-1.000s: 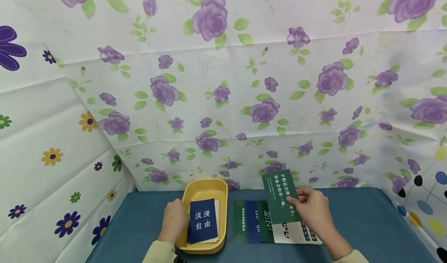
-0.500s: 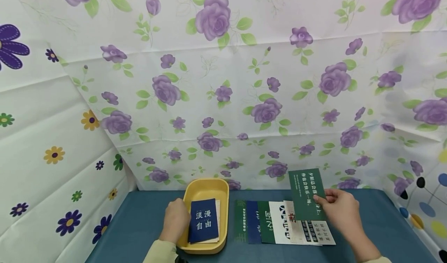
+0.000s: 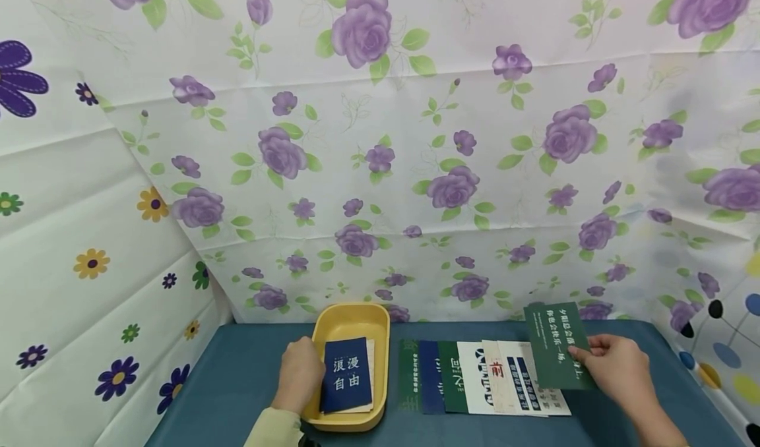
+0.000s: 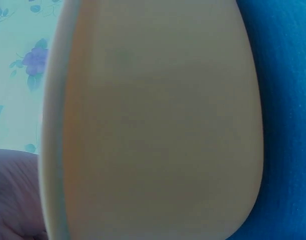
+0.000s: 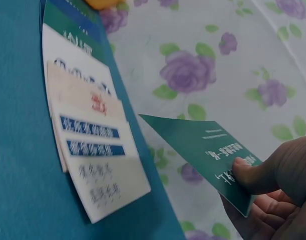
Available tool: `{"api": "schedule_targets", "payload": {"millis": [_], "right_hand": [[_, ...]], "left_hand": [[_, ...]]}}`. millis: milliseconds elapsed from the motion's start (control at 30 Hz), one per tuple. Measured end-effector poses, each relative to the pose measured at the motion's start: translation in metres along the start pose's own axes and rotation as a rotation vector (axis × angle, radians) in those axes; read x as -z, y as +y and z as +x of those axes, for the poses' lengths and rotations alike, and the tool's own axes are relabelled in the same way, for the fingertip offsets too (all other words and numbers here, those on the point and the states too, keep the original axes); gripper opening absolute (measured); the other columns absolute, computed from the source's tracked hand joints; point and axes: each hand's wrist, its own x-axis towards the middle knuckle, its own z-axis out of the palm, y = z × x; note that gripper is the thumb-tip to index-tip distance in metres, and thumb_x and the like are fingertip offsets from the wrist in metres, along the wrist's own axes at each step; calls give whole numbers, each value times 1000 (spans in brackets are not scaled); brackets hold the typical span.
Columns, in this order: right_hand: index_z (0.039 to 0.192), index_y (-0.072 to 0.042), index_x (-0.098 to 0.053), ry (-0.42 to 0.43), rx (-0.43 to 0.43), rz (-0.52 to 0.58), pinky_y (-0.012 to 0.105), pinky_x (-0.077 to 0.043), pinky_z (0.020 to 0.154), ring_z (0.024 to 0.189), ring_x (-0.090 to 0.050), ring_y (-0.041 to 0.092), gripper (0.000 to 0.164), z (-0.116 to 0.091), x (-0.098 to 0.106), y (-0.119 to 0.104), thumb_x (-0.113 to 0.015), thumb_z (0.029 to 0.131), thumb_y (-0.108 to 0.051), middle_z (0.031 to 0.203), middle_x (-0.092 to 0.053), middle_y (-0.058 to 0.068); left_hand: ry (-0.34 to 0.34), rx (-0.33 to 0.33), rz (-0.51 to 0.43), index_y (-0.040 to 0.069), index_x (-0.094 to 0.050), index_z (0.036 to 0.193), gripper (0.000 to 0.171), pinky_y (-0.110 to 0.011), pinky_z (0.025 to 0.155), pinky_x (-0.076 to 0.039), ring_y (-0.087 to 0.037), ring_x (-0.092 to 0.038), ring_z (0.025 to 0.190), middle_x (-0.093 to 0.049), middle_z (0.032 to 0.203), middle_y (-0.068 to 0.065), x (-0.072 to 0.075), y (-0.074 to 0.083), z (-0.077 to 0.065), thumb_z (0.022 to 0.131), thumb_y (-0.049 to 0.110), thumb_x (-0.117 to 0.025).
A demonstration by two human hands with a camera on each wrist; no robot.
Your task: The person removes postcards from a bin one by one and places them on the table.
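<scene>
My right hand pinches a green card with white lettering, thumb on its printed face. The card is above the right end of a row of overlapping cards; in the right wrist view it stands apart from them. At its left side, a yellow tray is gripped by my left hand, whose fingertips are hidden in the head view. The tray's outer wall fills most of the left wrist view. Inside it, a dark blue card with white characters lies on a cream one.
The row runs from a green card beside the tray to a white card with blue bars. The blue-green table ends at a flowered cloth wall behind.
My right hand has carried the green card rightward, uncovering the right end of the row, where a further white card now shows. The left hand and tray have stayed in place.
</scene>
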Motion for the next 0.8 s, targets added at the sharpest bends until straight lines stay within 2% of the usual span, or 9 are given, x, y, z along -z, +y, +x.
{"api": "schedule_targets", "payload": {"millis": [233,433,667,800], "right_hand": [[110,11,-61,-117,0,-92,40,-47,58,72,-64,25,78,8,-4,20,-70,73,-57,87,-70,19],[110,11,-62,-193,-34,-95,40,-48,58,69,-63,21,79,11,-19,29,-73,69,-55,88,-70,18],[109,11,-62,-212,-41,-74,35,-47,54,64,-60,17,72,12,-32,31,-75,71,-48,82,-69,14],[102,8,-66,-215,-33,-71,32,-44,53,59,-57,16,60,12,-37,32,-75,72,-44,67,-65,7]], "left_hand": [[-1,15,2,-6,-63,87,10,-36,49,-51,-26,-66,63,-65,75,-17,-1,0,1,77,-4,-64],[21,13,30,-6,-64,85,10,-37,49,-52,-28,-67,62,-66,74,-18,-3,2,1,76,-4,-65],[12,8,31,-7,-63,85,10,-39,50,-52,-30,-67,63,-66,75,-19,-1,3,-1,76,-4,-65],[10,18,31,-6,-63,85,10,-38,50,-52,-29,-67,63,-66,75,-18,-1,3,-1,76,-4,-65]]}}
